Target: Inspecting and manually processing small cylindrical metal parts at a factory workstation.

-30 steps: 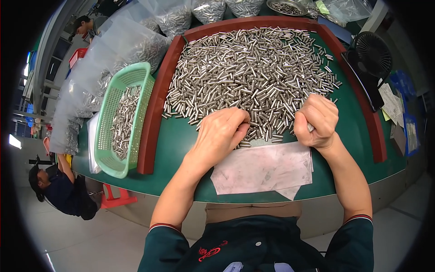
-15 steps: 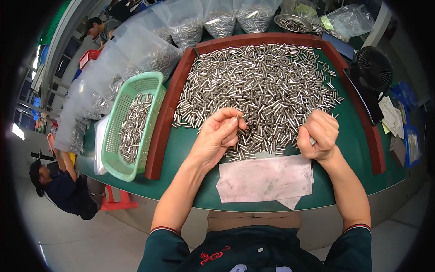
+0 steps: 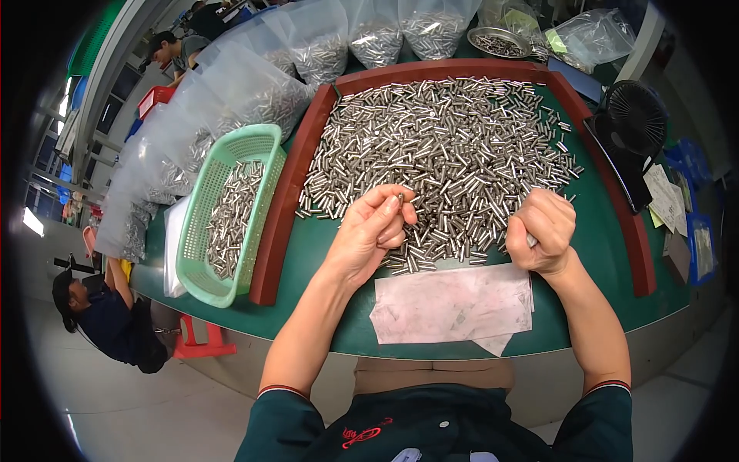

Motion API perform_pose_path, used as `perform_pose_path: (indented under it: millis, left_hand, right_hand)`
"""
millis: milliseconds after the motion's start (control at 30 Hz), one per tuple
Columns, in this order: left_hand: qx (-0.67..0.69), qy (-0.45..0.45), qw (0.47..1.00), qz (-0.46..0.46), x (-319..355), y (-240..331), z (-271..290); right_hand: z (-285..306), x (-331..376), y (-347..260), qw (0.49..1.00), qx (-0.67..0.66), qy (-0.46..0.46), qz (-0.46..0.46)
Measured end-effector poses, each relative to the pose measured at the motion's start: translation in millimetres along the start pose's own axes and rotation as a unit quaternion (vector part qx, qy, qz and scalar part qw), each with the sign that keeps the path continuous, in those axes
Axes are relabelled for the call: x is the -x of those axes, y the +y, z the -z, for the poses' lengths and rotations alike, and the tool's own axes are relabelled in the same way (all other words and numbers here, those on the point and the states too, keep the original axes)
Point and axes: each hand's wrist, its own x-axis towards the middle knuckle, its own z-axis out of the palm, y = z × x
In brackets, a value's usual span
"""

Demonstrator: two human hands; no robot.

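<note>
Rails [image 3: 282, 223] fence loose metal pins [image 3: 439, 146] against rolling off the green desk [image 3: 608, 254]; left hand [image 3: 366, 232] pinches one, right hand [image 3: 543, 232] is fisted around apparently more.

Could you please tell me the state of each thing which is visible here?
Left hand: pinching a small metal piece
Right hand: closed in a fist, contents mostly hidden
Metal pins: loose, heaped on the table
Green basket: open, partly filled with pins
Pinkish sheet: lying flat, smudged
Clear bags: upright, holding pins
Black fan: standing; running or not, cannot tell
</note>
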Motion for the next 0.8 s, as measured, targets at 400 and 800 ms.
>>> perform_pose_path:
  millis: [400,800]
  left_hand:
    - [-0.173,-0.044,0.984,0.0,10.9,-2.9,-27.5]
    - [-0.068,0.017,0.996,-0.049,5.3,6.8,-3.2]
  right_hand:
    - [4.8,-8.3,-0.2,0.975,-0.146,0.122,-0.112]
    - [6.9,0.2,0.0,0.987,-0.092,0.094,-0.091]
